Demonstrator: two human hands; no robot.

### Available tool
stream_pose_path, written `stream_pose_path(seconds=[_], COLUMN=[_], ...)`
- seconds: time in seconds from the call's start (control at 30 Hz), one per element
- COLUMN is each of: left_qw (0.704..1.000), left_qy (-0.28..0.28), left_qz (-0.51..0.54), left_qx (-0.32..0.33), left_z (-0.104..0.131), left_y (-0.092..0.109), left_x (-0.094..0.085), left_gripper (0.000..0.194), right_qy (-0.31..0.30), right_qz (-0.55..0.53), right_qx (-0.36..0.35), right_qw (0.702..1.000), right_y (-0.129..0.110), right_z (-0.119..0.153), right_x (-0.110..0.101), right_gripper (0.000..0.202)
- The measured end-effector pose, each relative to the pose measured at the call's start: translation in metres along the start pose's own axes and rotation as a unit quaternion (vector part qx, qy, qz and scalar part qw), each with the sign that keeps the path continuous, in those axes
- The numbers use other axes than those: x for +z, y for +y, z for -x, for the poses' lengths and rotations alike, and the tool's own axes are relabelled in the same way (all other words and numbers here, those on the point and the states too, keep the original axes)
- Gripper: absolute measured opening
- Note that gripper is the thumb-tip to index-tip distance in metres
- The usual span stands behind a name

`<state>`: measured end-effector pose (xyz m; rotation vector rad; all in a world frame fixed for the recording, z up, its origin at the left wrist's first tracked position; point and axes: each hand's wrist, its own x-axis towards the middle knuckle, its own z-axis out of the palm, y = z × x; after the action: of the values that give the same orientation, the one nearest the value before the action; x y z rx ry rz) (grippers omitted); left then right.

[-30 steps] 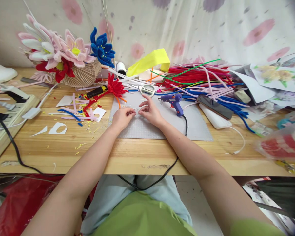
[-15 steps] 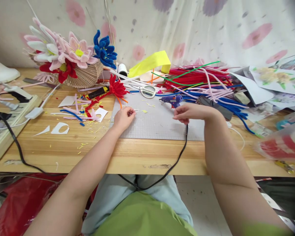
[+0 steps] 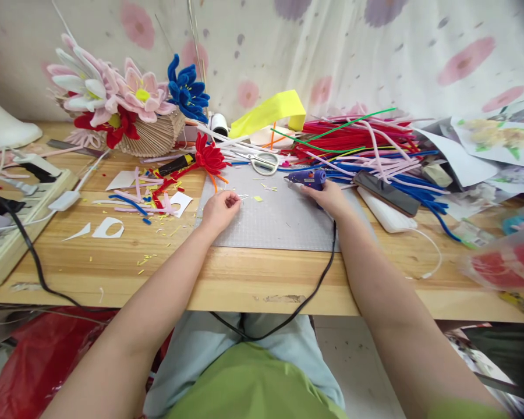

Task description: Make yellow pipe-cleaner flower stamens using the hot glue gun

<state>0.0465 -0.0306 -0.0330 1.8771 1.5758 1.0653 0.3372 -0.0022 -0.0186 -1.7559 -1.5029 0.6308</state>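
Note:
My left hand [image 3: 220, 210] is closed in a pinch over the left part of the grey cutting mat [image 3: 283, 227]. From its fingertips stick out thin whitish strands [image 3: 244, 197], too small to make out well. My right hand [image 3: 328, 199] is wrapped round the handle of a blue hot glue gun [image 3: 308, 178], which lies low over the mat with its nozzle to the left. The gun's black cord [image 3: 327, 270] hangs down over the table edge. Between the hands, a small yellow-green square [image 3: 258, 199] and a few pale strips lie on the mat.
Behind the mat are scissors [image 3: 264, 163], a red pipe-cleaner flower [image 3: 208, 156] and heaped pipe cleaners [image 3: 353, 137]. A phone [image 3: 388, 193] rests on a white object at right. Finished flowers [image 3: 142, 93] and a power strip [image 3: 30, 215] stand at left, near paper scraps [image 3: 108, 227].
My right hand has moved forward and closed round the glue gun's handle, uncovering the phone. My left hand stays in place with its pinch.

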Motion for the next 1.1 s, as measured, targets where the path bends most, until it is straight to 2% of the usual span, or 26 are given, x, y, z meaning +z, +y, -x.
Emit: stream_pose_path(seconds=[0.07,0.13,0.2,0.3,0.37,0.53,0.87,1.1], left_qw=[1.0,0.999,0.997,0.996,0.996,0.996,0.996,0.996], left_qy=[-0.008,-0.032,-0.058,-0.072,-0.071,-0.071,-0.069,-0.069], left_qz=[-0.008,-0.025,-0.041,-0.045,-0.04,-0.039,-0.041,-0.04], left_qx=[-0.001,-0.011,-0.023,-0.034,-0.037,-0.044,-0.031,-0.027], left_z=[0.0,0.0,0.0,-0.001,-0.001,-0.002,-0.002,-0.002], left_y=[0.0,0.001,0.001,0.001,0.0,0.0,0.001,0.002], left_x=[0.0,0.0,-0.001,-0.002,-0.003,-0.002,-0.002,-0.003], left_gripper=[0.009,0.009,0.009,0.011,0.011,0.011,0.011,0.01], right_qy=[-0.007,-0.055,-0.119,-0.213,-0.237,-0.209,-0.218,-0.212], right_qz=[-0.101,-0.209,-0.259,-0.197,-0.135,-0.093,-0.056,-0.042], right_qx=[-0.012,-0.026,-0.03,-0.035,-0.042,-0.052,-0.11,-0.13], right_qw=[0.995,0.976,0.958,0.956,0.961,0.972,0.968,0.968], right_y=[-0.001,-0.007,-0.015,-0.028,-0.033,-0.034,-0.041,-0.036], right_z=[0.004,0.011,0.02,0.032,0.036,0.037,0.043,0.041], right_x=[0.003,0.004,0.006,0.016,0.025,0.035,0.033,0.037], right_gripper=[0.043,0.04,0.039,0.039,0.039,0.041,0.042,0.04])
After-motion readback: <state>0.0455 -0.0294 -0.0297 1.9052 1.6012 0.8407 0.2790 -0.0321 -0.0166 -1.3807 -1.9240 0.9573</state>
